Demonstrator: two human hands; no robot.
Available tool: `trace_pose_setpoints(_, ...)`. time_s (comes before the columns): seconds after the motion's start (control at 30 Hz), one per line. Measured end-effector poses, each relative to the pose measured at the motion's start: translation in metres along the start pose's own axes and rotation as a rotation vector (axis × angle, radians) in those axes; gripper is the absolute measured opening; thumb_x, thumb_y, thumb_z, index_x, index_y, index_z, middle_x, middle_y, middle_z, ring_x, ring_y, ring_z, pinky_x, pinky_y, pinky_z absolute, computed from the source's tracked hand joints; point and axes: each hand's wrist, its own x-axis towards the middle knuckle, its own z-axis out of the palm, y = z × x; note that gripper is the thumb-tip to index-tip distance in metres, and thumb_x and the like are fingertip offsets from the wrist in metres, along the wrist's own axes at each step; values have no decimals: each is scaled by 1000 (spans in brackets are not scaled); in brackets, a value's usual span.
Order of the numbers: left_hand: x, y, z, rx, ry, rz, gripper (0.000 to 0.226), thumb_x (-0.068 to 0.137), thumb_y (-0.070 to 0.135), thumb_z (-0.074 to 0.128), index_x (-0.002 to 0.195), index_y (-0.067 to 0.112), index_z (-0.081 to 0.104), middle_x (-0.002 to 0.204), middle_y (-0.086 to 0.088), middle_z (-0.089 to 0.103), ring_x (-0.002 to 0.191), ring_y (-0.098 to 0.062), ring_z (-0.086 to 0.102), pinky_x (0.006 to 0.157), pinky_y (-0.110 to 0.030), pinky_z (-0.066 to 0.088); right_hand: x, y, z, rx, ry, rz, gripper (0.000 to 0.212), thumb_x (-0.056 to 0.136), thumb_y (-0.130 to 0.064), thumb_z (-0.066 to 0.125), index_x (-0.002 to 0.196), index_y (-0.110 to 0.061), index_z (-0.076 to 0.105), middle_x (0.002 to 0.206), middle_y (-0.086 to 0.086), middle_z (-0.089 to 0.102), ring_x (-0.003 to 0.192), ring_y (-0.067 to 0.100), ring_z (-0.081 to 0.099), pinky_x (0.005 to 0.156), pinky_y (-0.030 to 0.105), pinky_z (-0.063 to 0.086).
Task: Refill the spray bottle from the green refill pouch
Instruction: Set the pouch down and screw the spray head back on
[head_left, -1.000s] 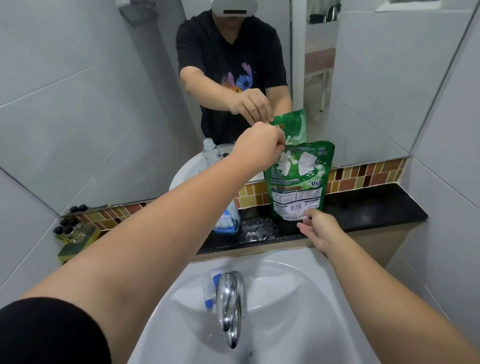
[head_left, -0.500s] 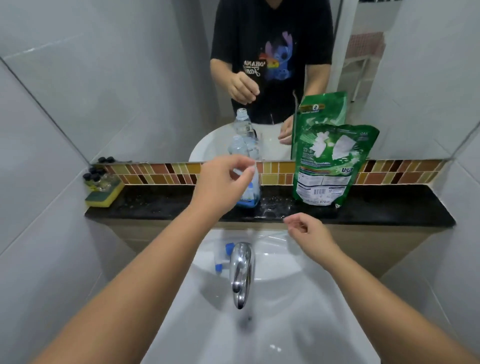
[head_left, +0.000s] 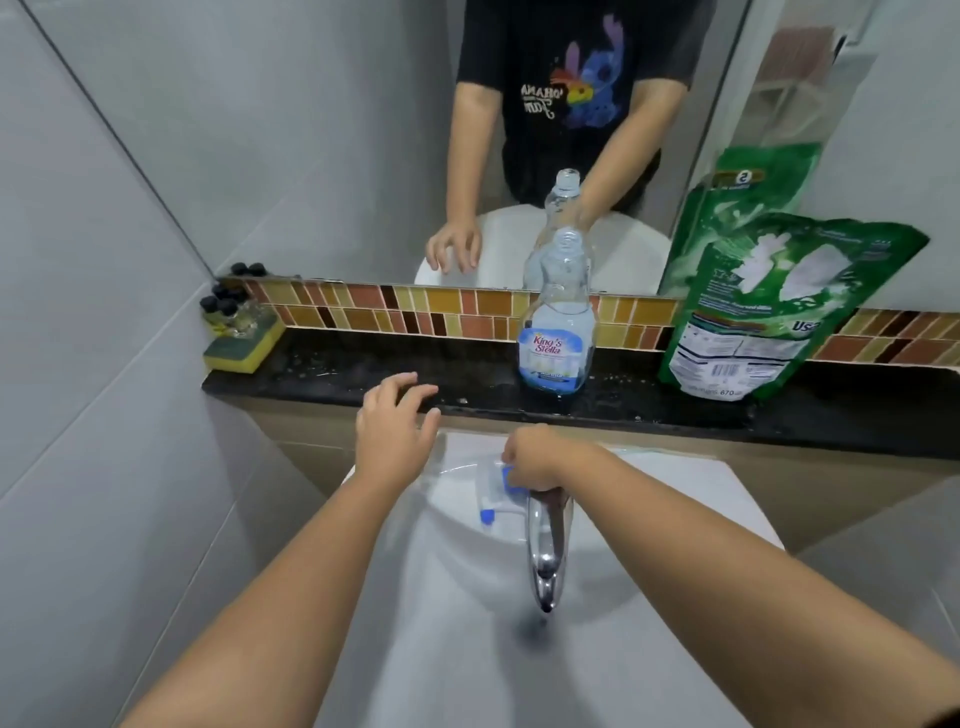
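Note:
The clear spray bottle (head_left: 558, 332) stands upright on the black ledge (head_left: 363, 374) with its neck open and no sprayer on it. Its white and blue spray head (head_left: 491, 493) lies in the sink (head_left: 457, 597) just behind the tap. My right hand (head_left: 535, 457) is down on the spray head, fingers curled round its blue collar. My left hand (head_left: 395, 431) hovers with spread fingers over the ledge's front edge, left of the bottle, holding nothing. The green refill pouch (head_left: 769, 306) leans against the mirror at the right of the ledge, untouched.
A chrome tap (head_left: 545, 551) juts toward me over the white sink. A yellow and green sponge (head_left: 241, 345) with small dark-capped bottles (head_left: 226, 309) sits at the ledge's left end. Tiled walls close in on both sides.
My left hand left the pouch's top and dropped to the ledge edge. My right hand let go of the pouch's bottom and moved down to the spray head in the sink.

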Motion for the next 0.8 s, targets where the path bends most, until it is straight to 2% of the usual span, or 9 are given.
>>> trace_pose_setpoints(0.1, 25, -8, 10, 64, -22, 34, 50, 99, 41, 52, 145, 25, 45, 157, 1, 38, 148, -26, 27, 120, -50, 20, 13, -15, 1, -113, -70, 63, 38, 88, -17, 69, 124, -7, 63, 113, 12, 64, 100, 29, 63, 79, 33, 50)
trace_pose_setpoints(0.2, 37, -23, 20, 124, -99, 20, 63, 101, 48, 41, 155, 21, 25, 167, 1, 17, 154, -27, 3, 121, -51, 0, 25, -28, 5, -220, -65, 93, 41, 85, -13, 73, 124, -5, 62, 121, 14, 63, 109, 33, 63, 86, 36, 51)
trace_pose_setpoints(0.33, 40, -39, 29, 137, -134, 19, 70, 101, 54, 29, 159, 22, 6, 169, 3, -3, 153, -28, -12, 118, -51, -12, 39, -31, 22, -315, -65, 145, 35, 92, -11, 59, 127, -11, 61, 131, 9, 60, 118, 31, 60, 89, 36, 49)
trace_pose_setpoints(0.47, 36, -49, 34, 156, -166, 29, 75, 96, 63, 11, 158, 25, -7, 166, 5, -17, 148, -22, -26, 115, -47, -18, 49, -33, 23, -395, -127, 166, 39, 92, -18, 58, 131, -16, 58, 136, 8, 56, 125, 30, 54, 100, 38, 42)
trace_pose_setpoints(0.57, 37, -52, 34, 118, -181, 48, 74, 95, 63, 8, 156, 27, -12, 163, 9, -23, 144, -18, -32, 114, -46, -20, 51, -34, 22, -448, -142, 162, 38, 93, -18, 57, 131, -16, 57, 135, 7, 58, 124, 29, 55, 98, 37, 42)
trace_pose_setpoints(0.63, 37, -52, 33, 113, -196, 54, 73, 98, 61, 13, 157, 27, -12, 162, 10, -25, 144, -18, -32, 114, -46, -20, 48, -34, 22, -422, -125, 158, 36, 93, -17, 56, 129, -17, 58, 132, 5, 60, 120, 28, 57, 88, 34, 44)
trace_pose_setpoints(0.7, 37, -52, 29, 100, -207, 59, 72, 98, 60, 14, 157, 27, -9, 164, 9, -22, 146, -18, -29, 114, -45, -20, 40, -36, 17, -363, -59, 138, 35, 92, -18, 57, 127, -18, 58, 127, 5, 62, 114, 27, 60, 78, 34, 45)
trace_pose_setpoints(0.8, 37, -50, 20, -57, -205, 36, 67, 101, 55, 23, 158, 27, 2, 167, 8, -12, 151, -20, -20, 118, -45, -16, 13, -40, -1, -181, 123, 104, 34, 89, -20, 60, 123, -21, 55, 119, 5, 64, 105, 27, 61, 71, 33, 47)
